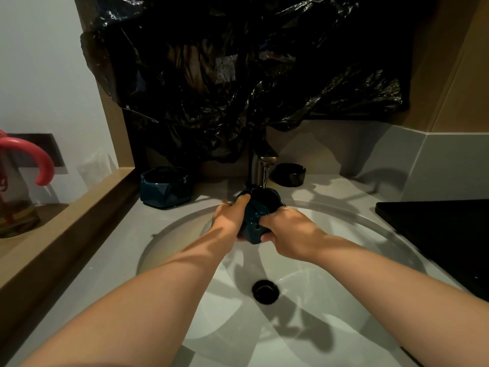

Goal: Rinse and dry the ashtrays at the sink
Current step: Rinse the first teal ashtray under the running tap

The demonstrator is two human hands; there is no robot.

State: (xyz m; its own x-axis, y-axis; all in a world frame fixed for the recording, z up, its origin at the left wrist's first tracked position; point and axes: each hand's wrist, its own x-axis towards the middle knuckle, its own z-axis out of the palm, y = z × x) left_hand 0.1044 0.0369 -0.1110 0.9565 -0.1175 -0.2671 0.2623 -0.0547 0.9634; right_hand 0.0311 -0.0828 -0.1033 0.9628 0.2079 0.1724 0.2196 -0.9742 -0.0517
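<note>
Now both hands [264, 221] clasp the dark ashtray [260, 207] under the faucet [266, 160].

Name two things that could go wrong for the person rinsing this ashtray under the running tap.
1. The dark teal ashtray is wet and held over the sink basin by the left hand and right hand; it could slip and chip.
2. Water from the faucet strikes the ashtray and may splash onto the counter, near the black ashtray.

Teal ashtray [258, 215] tilted under tap, two on counter
</note>
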